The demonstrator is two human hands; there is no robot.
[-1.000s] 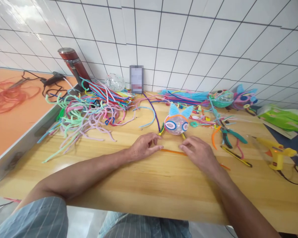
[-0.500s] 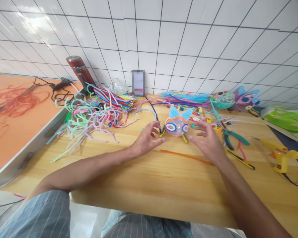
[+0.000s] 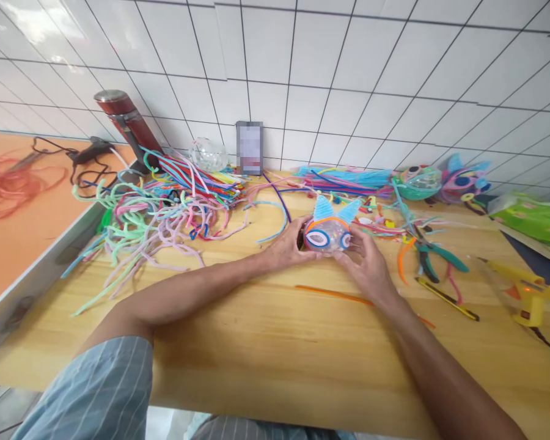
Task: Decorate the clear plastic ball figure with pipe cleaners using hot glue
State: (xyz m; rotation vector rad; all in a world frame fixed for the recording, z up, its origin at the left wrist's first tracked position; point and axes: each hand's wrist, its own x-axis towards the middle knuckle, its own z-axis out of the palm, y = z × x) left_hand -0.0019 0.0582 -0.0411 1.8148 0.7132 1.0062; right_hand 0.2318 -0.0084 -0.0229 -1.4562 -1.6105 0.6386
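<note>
Clear plastic ball critter with blue pipe-cleaner ears sits cupped between both hands on the wooden worktop. Left hand and right hand each have their grip pressed round its sides. An orange pipe cleaner lies just below the grip, green pliers off right.

Clear blue-eared ball figure, upright

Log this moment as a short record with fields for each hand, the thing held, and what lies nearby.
left hand: cups the left side of the fish craft
right hand: cups its right side
fish craft: clear ball, blue ears, ringed eyes, on the wooden table
near: orange pipe cleaner, green pliers, yellow glue gun
left: pipe cleaner pile
</note>
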